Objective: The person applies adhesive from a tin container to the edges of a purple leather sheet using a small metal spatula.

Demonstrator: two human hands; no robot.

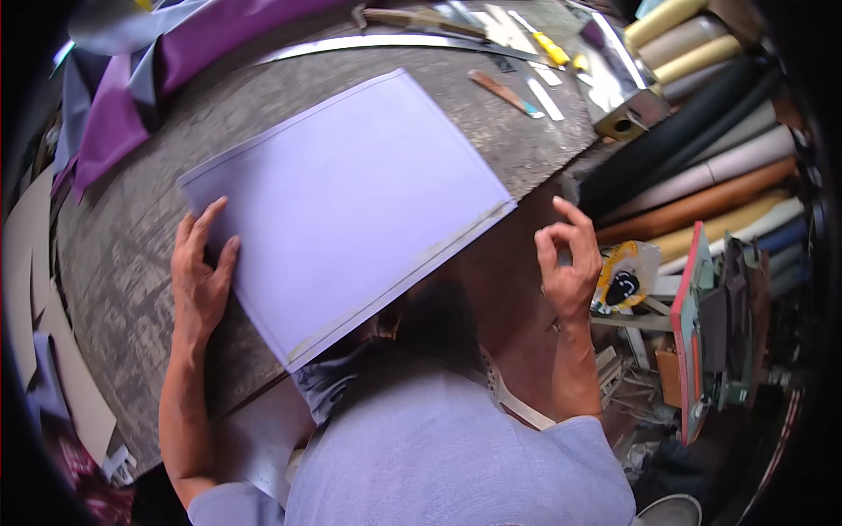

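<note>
The pale purple sheet [360, 202] lies flat in the middle of the frame, on the dark table [114, 245], and sits between the person's two hands. It is a little longer one way than the other, and that longer direction slants from lower left up toward upper right. Its near edge, marked with a rough greyish strip [421, 265], slants the same way, from a bottom corner close to the person's lap up to a corner at right of centre, and reaches past the table's edge. The left hand [202, 276] is the nearer one: at left of centre, it is loosely open, thumb and fingers parted, with fingertips resting on the sheet's left side rather than closed around it. The right hand [572, 267] is off the sheet, beyond that right corner and apart from it, raised clear of the table. Its fingers are half curled, the thumb bent in toward them; nothing shows in its hold, though whether something fine is pinched there cannot be told.
</note>
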